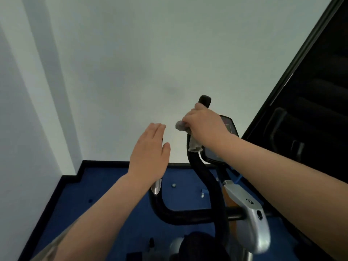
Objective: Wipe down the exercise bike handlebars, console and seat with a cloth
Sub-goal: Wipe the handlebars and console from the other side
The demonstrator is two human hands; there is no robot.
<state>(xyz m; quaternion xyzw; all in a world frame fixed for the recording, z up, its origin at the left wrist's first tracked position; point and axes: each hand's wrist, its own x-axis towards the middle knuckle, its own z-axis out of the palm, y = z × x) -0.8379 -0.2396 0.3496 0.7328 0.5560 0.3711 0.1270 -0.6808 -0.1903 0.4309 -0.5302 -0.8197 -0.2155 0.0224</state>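
My right hand [204, 127] is closed around a grey cloth [190, 137], wrapping it against the upper right handlebar [202, 178] beside the console [228, 125]. My left hand [148, 157] hovers open and flat, holding nothing, above the left handlebar [160, 208]

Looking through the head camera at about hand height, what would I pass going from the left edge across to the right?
White wall → open left hand, holding nothing → grey cloth → right hand gripping the cloth around the black handlebar → console → dark panel.
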